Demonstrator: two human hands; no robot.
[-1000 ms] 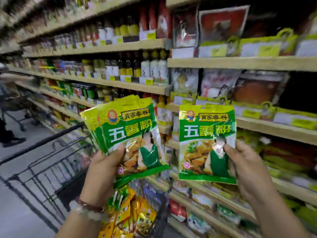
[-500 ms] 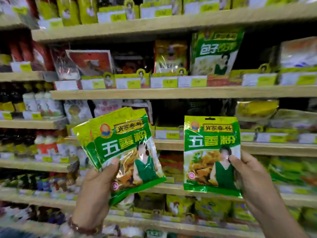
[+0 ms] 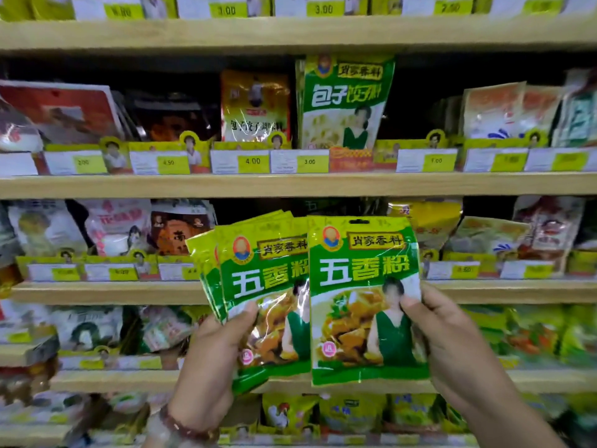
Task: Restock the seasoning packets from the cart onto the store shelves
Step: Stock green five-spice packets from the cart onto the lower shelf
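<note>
Two hands (image 3: 213, 360), one single green packet (image 3: 365, 302), one fanned packet stack (image 3: 255, 286), four wooden shelves (image 3: 290, 184)

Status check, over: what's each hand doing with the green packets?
Left hand grips a fanned stack of packets. Right hand pinches a single packet, overlapping the stack. Both held up before the shelves; nothing shelved yet.
</note>
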